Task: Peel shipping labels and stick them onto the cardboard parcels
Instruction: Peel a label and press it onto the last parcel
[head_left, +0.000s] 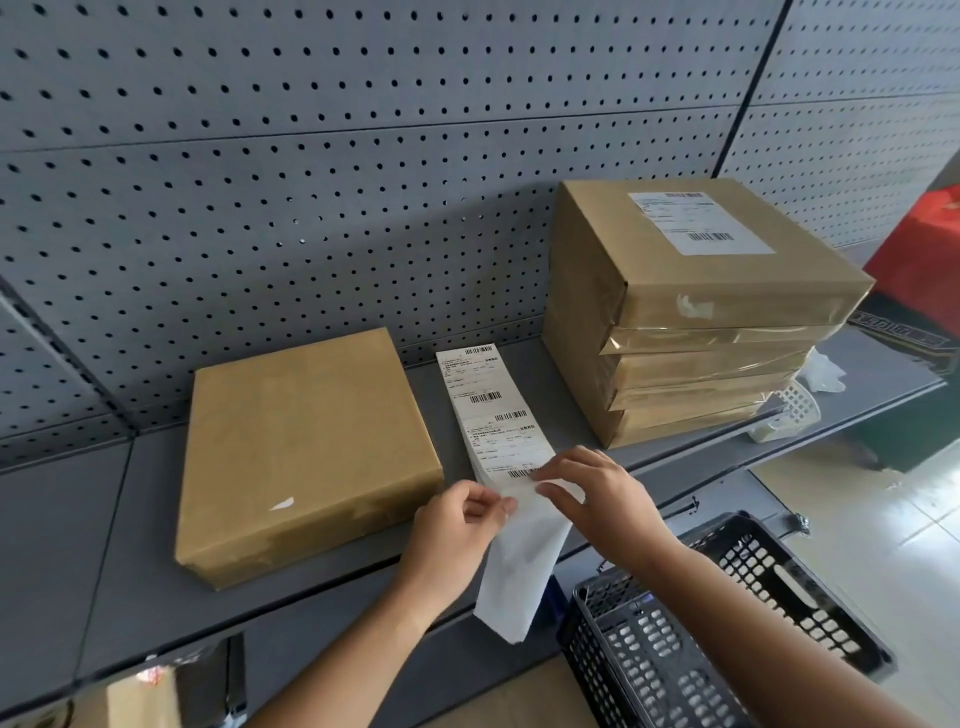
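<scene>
Left hand (457, 525) pinches liner (519, 571), right hand (597, 499) pinches label (506, 447) corner, parcel (306, 447) at 9 o'clock; uneven pull could tear it.

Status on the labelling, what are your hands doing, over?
Left hand pinches backing paper; right hand pinches label strip edge. Flat parcel beside strip, unlabelled. Nothing between them.

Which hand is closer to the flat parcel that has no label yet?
Left. The left hand pinches the label strip just right of the flat parcel; the right hand holds the strip on its other side, farther away.
</scene>
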